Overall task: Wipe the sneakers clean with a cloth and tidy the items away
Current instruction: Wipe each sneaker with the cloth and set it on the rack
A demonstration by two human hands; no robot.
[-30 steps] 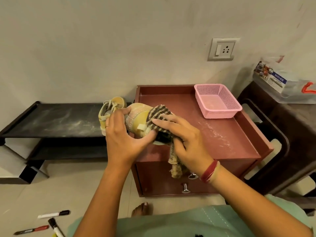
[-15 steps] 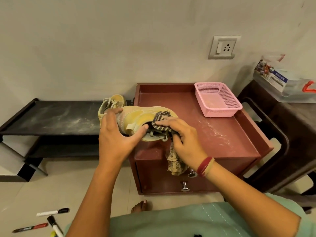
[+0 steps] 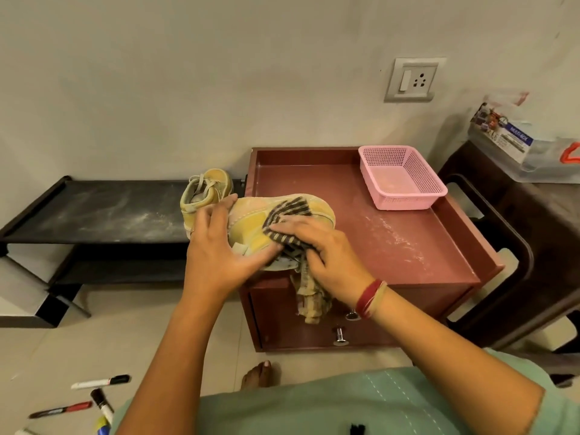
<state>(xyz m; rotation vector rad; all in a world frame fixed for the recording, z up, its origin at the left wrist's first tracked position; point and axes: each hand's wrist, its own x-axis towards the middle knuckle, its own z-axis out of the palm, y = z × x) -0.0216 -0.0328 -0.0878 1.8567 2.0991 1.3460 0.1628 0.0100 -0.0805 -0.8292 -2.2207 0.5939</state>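
My left hand grips a yellow sneaker by its heel end, holding it on its side over the front left corner of the red cabinet. My right hand presses a striped brown cloth against the sneaker's side, fingers curled round the cloth, whose loose end hangs below my wrist. The second yellow sneaker stands on the right end of the black rack.
A pink mesh basket sits at the cabinet's back right. Right of it stands a dark stool with a clear box. Several markers lie on the floor at lower left. My bare foot is before the cabinet.
The sneaker has turned so more of its side faces up. My right hand with the cloth has slid from the shoe's opening up over its side.
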